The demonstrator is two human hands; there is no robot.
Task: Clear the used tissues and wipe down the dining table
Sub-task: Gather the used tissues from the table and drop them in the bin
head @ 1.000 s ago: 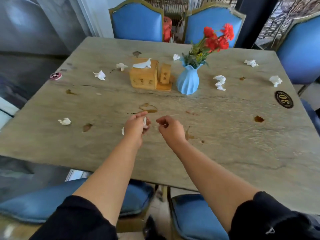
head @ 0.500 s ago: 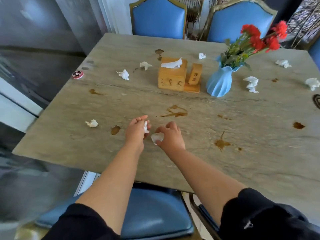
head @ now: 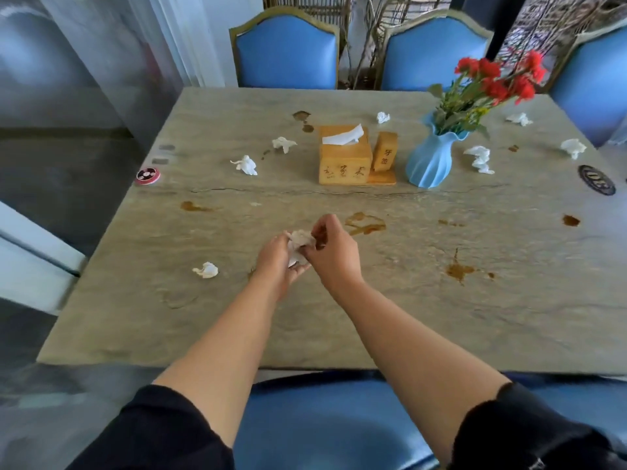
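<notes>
Tissues (head: 298, 247), crumpled, sit bunched between my cupped left hand (head: 276, 262) and pinching right hand (head: 334, 252) above the table (head: 373, 317); I judge loose wads may slip out onto the brown spill (head: 364, 223).
</notes>
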